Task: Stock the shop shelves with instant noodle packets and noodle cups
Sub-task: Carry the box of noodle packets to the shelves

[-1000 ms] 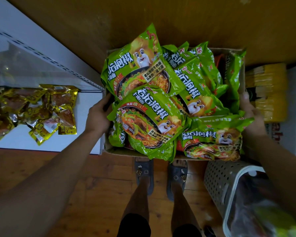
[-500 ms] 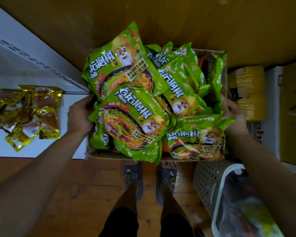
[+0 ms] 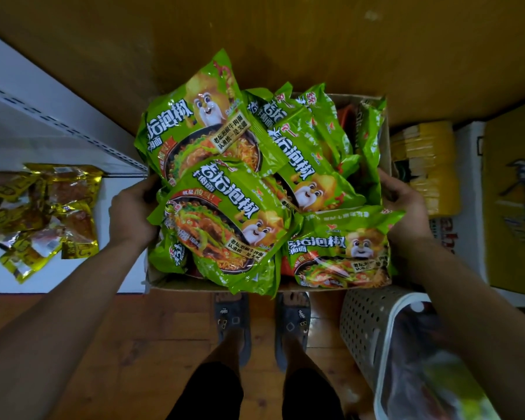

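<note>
While the left hand (image 3: 131,213) and right hand (image 3: 406,204) each clasp one side wall of the cardboard box (image 3: 194,285) at frame centre, the green noodle packets (image 3: 225,219) are heaped above its rim. Keeping the box level and easing it slowly toward the white shelf (image 3: 79,274) at left should stop the top packets sliding off.

A small shop: white slotted shelving (image 3: 58,122) carries gold snack packets (image 3: 43,216), beside a carton (image 3: 194,284) heaped with green instant noodle packets (image 3: 225,219).

box (image 3: 188,284) 1 | green noodle packets (image 3: 222,225) about 8 | basket (image 3: 364,322) 1 | slippers (image 3: 232,322) 2
</note>
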